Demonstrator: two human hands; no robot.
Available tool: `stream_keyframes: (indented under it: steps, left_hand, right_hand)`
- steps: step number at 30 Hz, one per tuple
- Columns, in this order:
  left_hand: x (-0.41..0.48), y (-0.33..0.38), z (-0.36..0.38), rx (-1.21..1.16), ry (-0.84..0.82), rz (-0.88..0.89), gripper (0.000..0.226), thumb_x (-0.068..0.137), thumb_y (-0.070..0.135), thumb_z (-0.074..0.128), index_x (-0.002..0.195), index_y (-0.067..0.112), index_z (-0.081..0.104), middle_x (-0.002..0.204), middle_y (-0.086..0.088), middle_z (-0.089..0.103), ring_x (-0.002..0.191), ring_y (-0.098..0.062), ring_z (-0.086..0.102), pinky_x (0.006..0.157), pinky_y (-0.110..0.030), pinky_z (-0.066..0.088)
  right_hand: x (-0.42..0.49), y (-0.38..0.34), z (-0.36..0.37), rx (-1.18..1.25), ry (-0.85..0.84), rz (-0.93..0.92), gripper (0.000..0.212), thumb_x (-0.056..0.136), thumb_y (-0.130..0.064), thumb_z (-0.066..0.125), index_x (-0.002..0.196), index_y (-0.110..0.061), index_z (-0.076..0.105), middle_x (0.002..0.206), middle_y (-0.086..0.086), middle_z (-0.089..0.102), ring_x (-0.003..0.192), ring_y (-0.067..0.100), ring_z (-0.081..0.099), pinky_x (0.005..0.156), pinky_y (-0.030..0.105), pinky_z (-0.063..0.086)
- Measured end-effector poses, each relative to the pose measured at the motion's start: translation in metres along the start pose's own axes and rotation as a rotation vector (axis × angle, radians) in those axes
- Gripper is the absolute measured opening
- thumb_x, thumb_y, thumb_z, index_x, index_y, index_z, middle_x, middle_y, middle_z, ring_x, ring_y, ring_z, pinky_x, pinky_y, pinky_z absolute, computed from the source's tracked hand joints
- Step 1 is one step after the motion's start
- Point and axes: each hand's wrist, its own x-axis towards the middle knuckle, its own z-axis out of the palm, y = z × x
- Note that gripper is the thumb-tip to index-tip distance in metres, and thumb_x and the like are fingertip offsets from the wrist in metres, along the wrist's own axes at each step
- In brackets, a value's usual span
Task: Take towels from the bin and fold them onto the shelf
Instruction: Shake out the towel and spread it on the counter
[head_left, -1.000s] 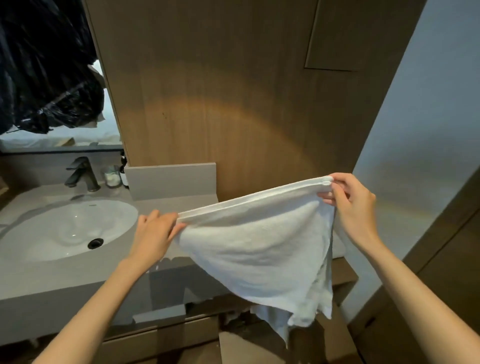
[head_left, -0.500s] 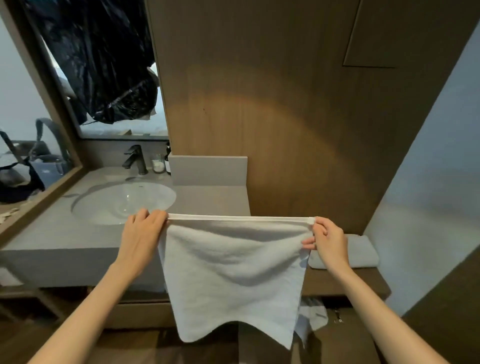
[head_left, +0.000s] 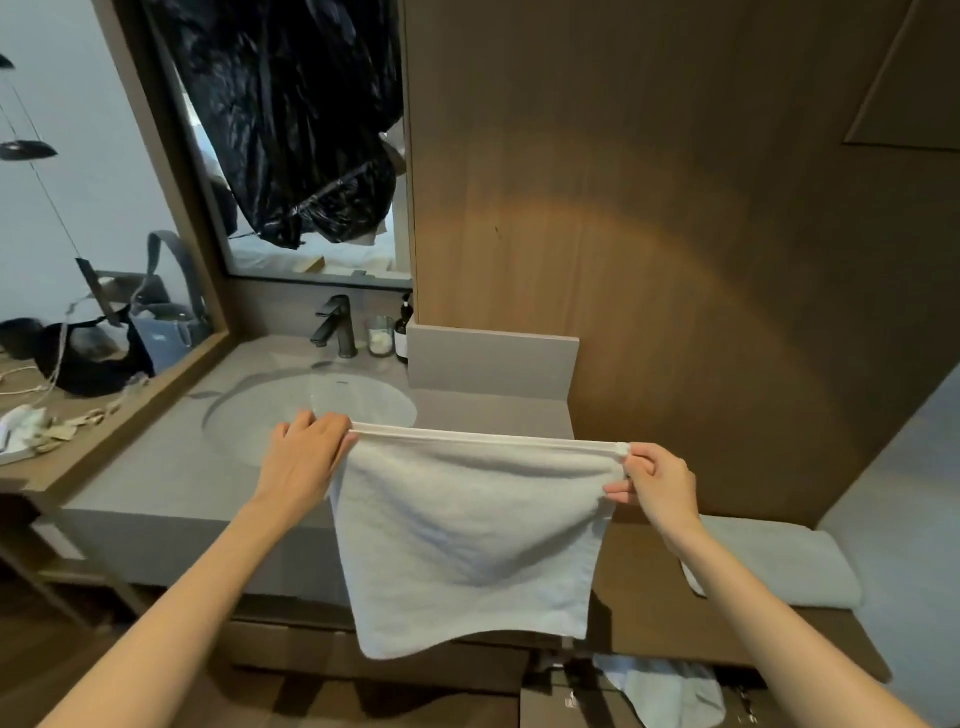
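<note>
hidden: we can't make out the bin (head_left: 566, 696); only a dark box edge shows at the bottom, cut off by the frame, with one crumpled towel (head_left: 670, 691) hanging out of it. Far end of the shelf (head_left: 649, 587) is partly covered by our right arm.
count: we see 3 towels total, 2 hands, 1 sink (head_left: 311, 410), 1 tap (head_left: 335, 325).
held towel (head_left: 467, 535): in the air in front of the surface (head_left: 156, 483), top hem stretched taut, long axis running left-right, body hanging straight down.
left hand (head_left: 301, 457): clenched on the left top corner.
right hand (head_left: 660, 480): pinching the right top corner.
folded towel (head_left: 779, 566): flat on the shelf, right side.
</note>
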Motion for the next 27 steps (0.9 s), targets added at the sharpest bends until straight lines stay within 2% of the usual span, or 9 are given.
stream_keyframes:
  steps: [4, 8, 11, 14, 17, 22, 27]
  left_hand:
    - [0.051, -0.029, 0.030, 0.010, -0.082, -0.022, 0.039, 0.101, 0.044, 0.029, 0.085, 0.022, 0.057, 0.081, 0.005, 0.063, 0.074, -0.018, 0.044, 0.065, -0.036, 0.041]
    - [0.096, -0.040, 0.058, -0.029, -0.198, -0.060, 0.029, 0.102, 0.039, 0.035, 0.094, 0.021, 0.057, 0.095, 0.003, 0.063, 0.090, -0.022, 0.048, 0.079, -0.040, 0.043]
    - [0.124, -0.044, 0.074, -0.042, -0.220, -0.050, 0.030, 0.102, 0.038, 0.034, 0.096, 0.019, 0.057, 0.101, -0.001, 0.065, 0.096, -0.024, 0.050, 0.079, -0.040, 0.043]
    - [0.148, -0.050, 0.090, -0.011, -0.241, -0.036, 0.030, 0.102, 0.037, 0.034, 0.100, 0.017, 0.056, 0.106, -0.002, 0.065, 0.103, -0.026, 0.049, 0.080, -0.039, 0.040]
    - [0.167, -0.056, 0.104, 0.021, -0.288, -0.035, 0.031, 0.103, 0.038, 0.031, 0.105, 0.018, 0.055, 0.112, -0.001, 0.064, 0.109, -0.025, 0.049, 0.087, -0.039, 0.039]
    - [0.189, -0.063, 0.139, 0.066, -0.389, -0.030, 0.031, 0.103, 0.038, 0.030, 0.111, 0.019, 0.054, 0.121, 0.000, 0.062, 0.114, -0.024, 0.045, 0.088, -0.038, 0.037]
    - [0.210, -0.060, 0.180, 0.077, -0.484, -0.056, 0.033, 0.103, 0.038, 0.031, 0.120, 0.018, 0.051, 0.125, -0.003, 0.059, 0.118, -0.023, 0.046, 0.092, -0.037, 0.038]
  right_hand:
    - [0.040, -0.011, 0.030, 0.021, 0.057, -0.001, 0.017, 0.098, -0.006, 0.047, 0.106, -0.012, 0.061, 0.087, 0.007, 0.069, 0.069, 0.024, 0.073, 0.076, 0.042, 0.060]
    - [0.074, -0.017, 0.048, -0.006, 0.118, -0.022, 0.018, 0.100, -0.013, 0.049, 0.113, -0.011, 0.061, 0.090, 0.002, 0.068, 0.075, 0.018, 0.072, 0.076, 0.032, 0.059]
    - [0.098, -0.021, 0.057, -0.017, 0.158, -0.001, 0.020, 0.100, -0.015, 0.050, 0.117, -0.010, 0.060, 0.089, 0.000, 0.068, 0.076, 0.016, 0.072, 0.073, 0.025, 0.058]
    - [0.122, -0.025, 0.069, -0.018, 0.182, 0.029, 0.023, 0.099, -0.013, 0.051, 0.119, -0.008, 0.060, 0.096, 0.005, 0.065, 0.080, 0.019, 0.071, 0.077, 0.029, 0.057]
    - [0.143, -0.024, 0.082, -0.027, 0.195, 0.045, 0.023, 0.099, -0.013, 0.052, 0.120, -0.006, 0.059, 0.100, 0.011, 0.065, 0.081, 0.021, 0.070, 0.081, 0.034, 0.057]
    - [0.179, -0.004, 0.102, -0.078, 0.199, 0.097, 0.022, 0.098, -0.013, 0.053, 0.117, -0.007, 0.061, 0.092, 0.011, 0.067, 0.078, 0.020, 0.070, 0.079, 0.034, 0.058]
    - [0.218, 0.028, 0.121, -0.132, 0.178, 0.160, 0.019, 0.098, -0.013, 0.055, 0.113, -0.006, 0.063, 0.081, 0.004, 0.066, 0.075, 0.021, 0.071, 0.081, 0.041, 0.059]
